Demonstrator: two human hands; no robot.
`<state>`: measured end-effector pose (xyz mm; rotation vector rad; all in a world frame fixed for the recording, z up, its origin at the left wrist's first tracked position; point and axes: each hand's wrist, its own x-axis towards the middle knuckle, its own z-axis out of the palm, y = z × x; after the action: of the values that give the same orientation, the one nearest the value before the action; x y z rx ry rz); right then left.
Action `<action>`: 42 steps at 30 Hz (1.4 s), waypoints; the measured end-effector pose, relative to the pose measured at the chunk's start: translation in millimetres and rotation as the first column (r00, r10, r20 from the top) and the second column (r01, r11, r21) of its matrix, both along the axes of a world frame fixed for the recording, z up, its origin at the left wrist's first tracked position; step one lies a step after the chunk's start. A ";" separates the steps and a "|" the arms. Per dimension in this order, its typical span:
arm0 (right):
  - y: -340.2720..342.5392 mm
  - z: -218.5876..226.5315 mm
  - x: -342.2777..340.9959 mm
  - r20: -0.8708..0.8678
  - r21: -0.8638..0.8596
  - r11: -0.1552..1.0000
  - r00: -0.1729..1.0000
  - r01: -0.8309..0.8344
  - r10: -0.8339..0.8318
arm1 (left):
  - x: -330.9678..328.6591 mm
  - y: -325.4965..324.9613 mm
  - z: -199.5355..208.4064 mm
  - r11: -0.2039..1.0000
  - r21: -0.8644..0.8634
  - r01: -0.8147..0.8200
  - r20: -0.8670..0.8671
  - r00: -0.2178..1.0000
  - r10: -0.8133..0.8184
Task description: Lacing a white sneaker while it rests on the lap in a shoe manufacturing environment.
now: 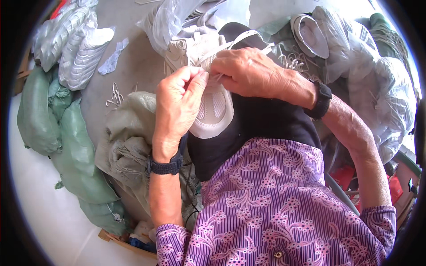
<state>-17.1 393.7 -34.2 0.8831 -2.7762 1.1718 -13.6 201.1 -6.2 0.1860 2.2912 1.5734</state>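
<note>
A white sneaker [214,116] rests on my lap over dark cloth, its toe towards me. Over its tongue, my left hand [179,97] pinches thumb against forefinger, seemingly on the shoelace. Beside it, on the right side of the lacing, my right hand [250,73] is closed with fingers curled round the white shoelace [242,39]. A length of that lace loops out beyond the right knuckles. The exact bit of lace between the fingertips is hidden. Both wrists wear black bands.
Green sacks [77,150] line the left side, with wrapped white shoe soles [84,53] above them. A beige sack [128,128] lies by my left forearm. Loose laces [115,95] are on the floor. Clear plastic bags [377,88] and another white shoe [309,35] are at the right.
</note>
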 end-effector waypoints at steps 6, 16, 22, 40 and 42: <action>-4.0 10.9 0.8 0.033 -0.149 0.987 0.998 -0.051 0.057 | -4.5 -3.4 -6.3 0.990 0.134 0.051 0.156 0.985 -0.071; 3.3 4.7 0.4 -0.356 0.085 0.996 0.934 0.007 0.023 | -7.8 4.1 -4.9 0.988 0.122 0.092 0.161 0.981 -0.112; 24.3 3.1 -4.6 -0.118 0.114 0.988 0.989 0.104 -0.091 | -9.9 9.9 -0.1 0.974 -0.132 0.186 0.038 0.982 -0.183; 27.1 -11.2 -30.9 -0.310 0.257 0.955 0.948 0.149 -0.064 | -8.4 33.1 -7.8 0.921 -0.352 0.170 -0.265 0.925 -0.272; 32.9 -8.0 -27.0 -0.256 0.226 0.965 0.964 0.133 -0.073 | -8.7 33.5 -6.6 0.927 -0.336 0.170 -0.222 0.942 -0.253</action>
<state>-44.2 426.6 -42.2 0.8189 -2.7554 0.6659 -22.3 234.6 -12.8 0.5708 2.5808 1.1144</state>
